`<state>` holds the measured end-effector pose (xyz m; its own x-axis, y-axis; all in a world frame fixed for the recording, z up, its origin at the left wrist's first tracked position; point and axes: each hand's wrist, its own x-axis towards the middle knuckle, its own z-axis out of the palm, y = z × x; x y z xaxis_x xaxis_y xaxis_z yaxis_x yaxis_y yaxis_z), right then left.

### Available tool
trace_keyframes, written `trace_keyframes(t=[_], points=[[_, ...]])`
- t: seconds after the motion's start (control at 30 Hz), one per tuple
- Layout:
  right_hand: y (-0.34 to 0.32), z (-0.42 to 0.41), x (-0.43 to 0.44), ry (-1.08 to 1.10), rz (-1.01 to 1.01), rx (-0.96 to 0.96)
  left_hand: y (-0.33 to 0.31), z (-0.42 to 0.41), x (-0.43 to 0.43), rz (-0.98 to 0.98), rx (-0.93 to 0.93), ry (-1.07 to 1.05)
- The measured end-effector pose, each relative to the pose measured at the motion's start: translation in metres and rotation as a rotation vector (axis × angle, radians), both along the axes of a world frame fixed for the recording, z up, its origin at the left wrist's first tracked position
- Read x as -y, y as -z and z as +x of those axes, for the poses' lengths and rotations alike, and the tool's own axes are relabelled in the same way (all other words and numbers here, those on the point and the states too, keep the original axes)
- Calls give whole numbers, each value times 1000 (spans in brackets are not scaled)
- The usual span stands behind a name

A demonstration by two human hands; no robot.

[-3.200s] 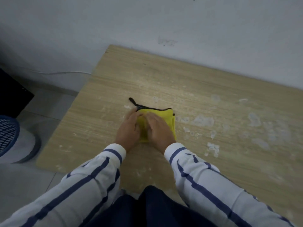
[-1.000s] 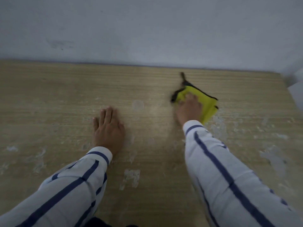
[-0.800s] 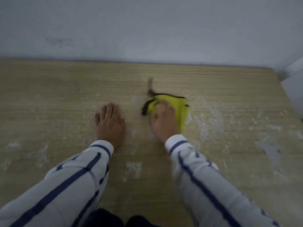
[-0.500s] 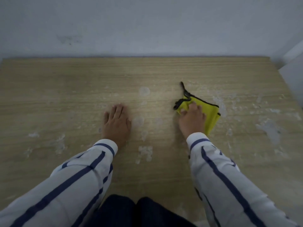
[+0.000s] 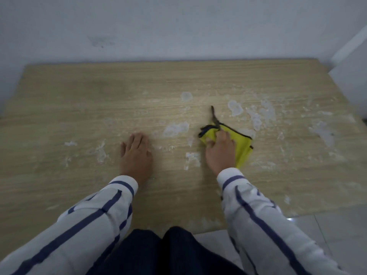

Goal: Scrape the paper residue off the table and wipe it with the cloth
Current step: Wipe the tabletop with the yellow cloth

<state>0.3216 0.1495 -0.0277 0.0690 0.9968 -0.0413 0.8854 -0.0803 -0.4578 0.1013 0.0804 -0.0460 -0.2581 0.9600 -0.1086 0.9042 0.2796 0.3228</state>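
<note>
A folded yellow cloth (image 5: pixel 243 145) with a dark hem and a dark hanging loop lies on the light wooden table (image 5: pixel 79 108), right of the middle. My right hand (image 5: pixel 219 150) presses down on it, fingers curled over its left part. My left hand (image 5: pixel 136 155) rests flat on the bare wood to the left, palm down, holding nothing. White patches of paper residue (image 5: pixel 175 129) sit between the hands, and more residue (image 5: pixel 256 115) spreads beyond the cloth to the right. No scraper is in view.
A pale wall (image 5: pixel 178 26) runs along the table's far edge. The table's near edge (image 5: pixel 297 214) meets a tiled floor (image 5: pixel 337 235) at lower right. My dark trouser legs (image 5: pixel 164 253) are at the bottom centre. A white corner piece (image 5: pixel 353 62) stands at far right.
My right hand has swept the cloth back and forth across the table's right half and now has it pulled nearer. My left hand has stayed flat on the wood. The camera has tilted back.
</note>
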Motion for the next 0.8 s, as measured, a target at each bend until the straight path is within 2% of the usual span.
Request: trace_keyframes(t=[0.1, 0.17, 0.23, 0.3, 0.4, 0.43, 0.47, 0.57, 0.63, 0.7, 0.8], points=[[12, -67, 41, -534, -9, 41, 3, -7, 18, -21, -28, -30], [18, -82, 58, -742, -81, 77, 4, -9, 25, -26, -30, -24], [21, -64, 50, -685, -26, 81, 5, -10, 28, -25, -19, -11], [21, -33, 33, -414, 12, 91, 4, -10, 31, -27, -29, -6], [7, -2, 17, 14, -68, 50, 3, -8, 36, -16, -42, -12], [2, -11, 21, 39, -63, 14, 3, -6, 38, -19, -41, -5], [-2, -26, 28, -28, -43, -18, 3, -5, 39, -24, -40, 3], [5, -77, 80, -574, -82, -8, 2, -4, 42, -48, -42, 31], [12, -73, 102, -740, -99, 63, 2, -7, 42, -36, -30, 47], [20, -41, 95, -616, -28, 72, 0, -13, 42, -18, 22, 66], [18, 2, 66, -187, -45, 45, -1, -22, 44, 10, 90, 47]])
